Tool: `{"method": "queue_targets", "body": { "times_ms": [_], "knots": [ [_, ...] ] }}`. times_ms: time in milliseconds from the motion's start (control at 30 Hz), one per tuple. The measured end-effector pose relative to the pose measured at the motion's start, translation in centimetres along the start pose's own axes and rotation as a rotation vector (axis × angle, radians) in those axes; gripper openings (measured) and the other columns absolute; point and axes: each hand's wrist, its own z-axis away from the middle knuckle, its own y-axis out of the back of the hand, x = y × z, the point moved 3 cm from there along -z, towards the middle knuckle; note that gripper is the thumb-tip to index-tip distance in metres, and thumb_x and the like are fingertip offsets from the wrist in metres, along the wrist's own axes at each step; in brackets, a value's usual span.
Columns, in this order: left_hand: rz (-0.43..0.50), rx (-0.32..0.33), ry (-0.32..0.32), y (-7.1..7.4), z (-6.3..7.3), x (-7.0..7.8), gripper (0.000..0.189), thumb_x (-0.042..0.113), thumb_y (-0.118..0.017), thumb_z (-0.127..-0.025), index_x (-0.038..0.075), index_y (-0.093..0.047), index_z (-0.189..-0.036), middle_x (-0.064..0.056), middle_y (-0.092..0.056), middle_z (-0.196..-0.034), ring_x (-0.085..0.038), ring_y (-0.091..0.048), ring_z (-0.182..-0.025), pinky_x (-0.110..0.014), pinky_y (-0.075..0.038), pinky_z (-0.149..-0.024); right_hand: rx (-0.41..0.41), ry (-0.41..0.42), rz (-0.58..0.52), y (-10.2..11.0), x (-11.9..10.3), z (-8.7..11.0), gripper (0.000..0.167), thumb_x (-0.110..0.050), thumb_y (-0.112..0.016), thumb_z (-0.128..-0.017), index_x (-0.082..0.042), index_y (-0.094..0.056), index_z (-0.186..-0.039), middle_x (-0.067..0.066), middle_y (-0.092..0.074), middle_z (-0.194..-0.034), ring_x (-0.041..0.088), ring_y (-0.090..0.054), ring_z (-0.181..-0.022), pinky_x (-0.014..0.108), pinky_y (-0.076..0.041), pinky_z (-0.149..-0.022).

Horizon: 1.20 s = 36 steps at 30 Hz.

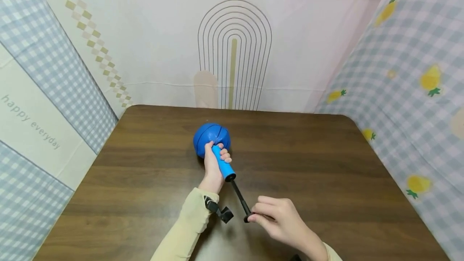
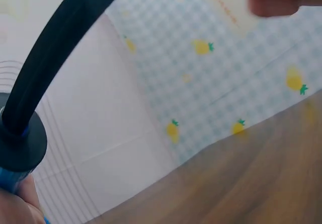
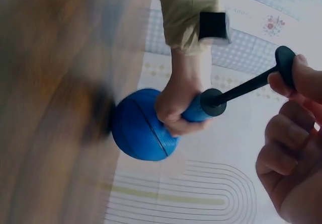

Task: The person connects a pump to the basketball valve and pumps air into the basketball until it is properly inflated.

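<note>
A blue hand pump [image 1: 222, 164] slants across the middle of the table, its black rod [image 1: 240, 195] drawn far out of the barrel. My left hand [image 1: 214, 166] grips the blue barrel, fingers wrapped around it. Right at the barrel's far end sits a blue ball [image 1: 207, 137] with dark seams, on the table; the spot where pump and ball meet is hidden by the hand. My right hand [image 1: 277, 218] pinches the black handle [image 3: 285, 65] at the rod's end between thumb and fingers. In the left wrist view the rod [image 2: 55, 58] looms large and close.
The brown wooden table [image 1: 308, 152] has rounded far corners. Behind it hangs a pale cloth [image 1: 156, 43] with line arches, and checked cloths hang at both sides, the right one [image 1: 398, 92] with printed pineapples. A black wrist mount [image 1: 219, 209] is strapped over the left sleeve.
</note>
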Motion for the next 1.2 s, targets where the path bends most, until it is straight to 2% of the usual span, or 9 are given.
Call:
{"method": "queue_targets", "body": {
  "times_ms": [167,300,400,567,667,733,1000,1100,1200],
  "knots": [
    [-0.065,-0.004,0.018,0.6,0.5,-1.2,0.033,0.041,-0.039,-0.100,0.015,-0.044,-0.080,0.007,-0.038,-0.056,-0.002,-0.036,-0.042,-0.013,-0.032,-0.042,-0.024,-0.042,0.091,-1.5,1.3,-0.1,0.017,-0.029,-0.069,-0.088,-0.023,-0.061,-0.074,-0.011,-0.044,-0.064,-0.009,-0.033,-0.052,0.001,-0.025,-0.051],
    [-0.103,0.010,0.016,0.8,0.9,-2.4,0.030,0.040,-0.038,-0.100,0.016,-0.044,-0.084,0.007,-0.040,-0.058,-0.002,-0.036,-0.043,-0.013,-0.033,-0.043,-0.005,-0.122,0.097,-2.5,2.7,-0.2,0.017,-0.021,-0.074,-0.084,-0.021,-0.060,-0.074,-0.009,-0.044,-0.064,-0.008,-0.034,-0.053,0.002,-0.027,-0.052],
    [-0.117,0.014,0.009,0.7,0.8,-2.6,0.028,0.039,-0.038,-0.100,0.015,-0.045,-0.087,0.006,-0.041,-0.060,-0.002,-0.037,-0.045,-0.013,-0.034,-0.044,0.011,-0.157,0.075,-2.6,3.0,-0.2,0.014,-0.020,-0.071,-0.086,-0.020,-0.062,-0.076,-0.009,-0.047,-0.065,-0.007,-0.036,-0.055,0.003,-0.030,-0.053],
    [-0.103,0.043,-0.051,0.4,0.0,-1.3,0.027,0.037,-0.040,-0.099,0.014,-0.046,-0.085,0.006,-0.042,-0.059,-0.003,-0.036,-0.044,-0.014,-0.032,-0.043,0.006,-0.090,0.034,-1.6,1.3,0.4,0.017,-0.026,-0.063,-0.093,-0.020,-0.062,-0.077,-0.011,-0.049,-0.065,-0.008,-0.035,-0.055,0.001,-0.030,-0.054],
    [-0.085,0.067,-0.103,0.3,-0.4,-0.6,0.027,0.037,-0.041,-0.099,0.014,-0.047,-0.085,0.006,-0.043,-0.059,-0.003,-0.037,-0.044,-0.014,-0.033,-0.043,0.016,-0.009,0.008,-0.7,0.4,1.1,0.017,-0.025,-0.063,-0.093,-0.021,-0.061,-0.077,-0.011,-0.047,-0.063,-0.008,-0.034,-0.054,0.000,-0.029,-0.053],
    [-0.077,0.080,-0.110,0.3,-0.4,-0.5,0.027,0.037,-0.041,-0.098,0.014,-0.048,-0.086,0.006,-0.043,-0.060,-0.003,-0.037,-0.044,-0.014,-0.034,-0.044,0.019,0.013,0.010,-0.4,0.5,1.2,0.017,-0.026,-0.064,-0.093,-0.021,-0.061,-0.077,-0.012,-0.047,-0.062,-0.008,-0.034,-0.053,0.001,-0.029,-0.053],
    [-0.035,0.081,-0.024,0.4,0.7,-2.6,0.029,0.038,-0.040,-0.100,0.016,-0.045,-0.082,0.006,-0.040,-0.058,-0.004,-0.036,-0.044,-0.014,-0.033,-0.044,-0.022,-0.099,0.126,-1.5,3.6,-0.3,0.019,-0.031,-0.064,-0.092,-0.021,-0.062,-0.075,-0.012,-0.054,-0.065,-0.006,-0.038,-0.053,0.004,-0.030,-0.052],
    [-0.060,0.076,-0.036,0.4,0.6,-2.4,0.028,0.038,-0.041,-0.099,0.015,-0.046,-0.083,0.006,-0.041,-0.058,-0.004,-0.036,-0.044,-0.014,-0.034,-0.044,-0.044,-0.108,0.145,-1.7,3.8,-0.8,0.019,-0.031,-0.065,-0.092,-0.021,-0.063,-0.076,-0.012,-0.054,-0.065,-0.006,-0.039,-0.053,0.005,-0.031,-0.052],
    [-0.076,0.073,-0.063,0.2,0.2,-1.6,0.028,0.038,-0.041,-0.098,0.015,-0.046,-0.084,0.006,-0.041,-0.059,-0.004,-0.036,-0.044,-0.014,-0.033,-0.043,-0.074,-0.071,0.146,-1.1,2.9,-0.6,0.021,-0.033,-0.064,-0.092,-0.022,-0.062,-0.074,-0.013,-0.049,-0.063,-0.006,-0.037,-0.053,0.005,-0.029,-0.052]
  ]
}}
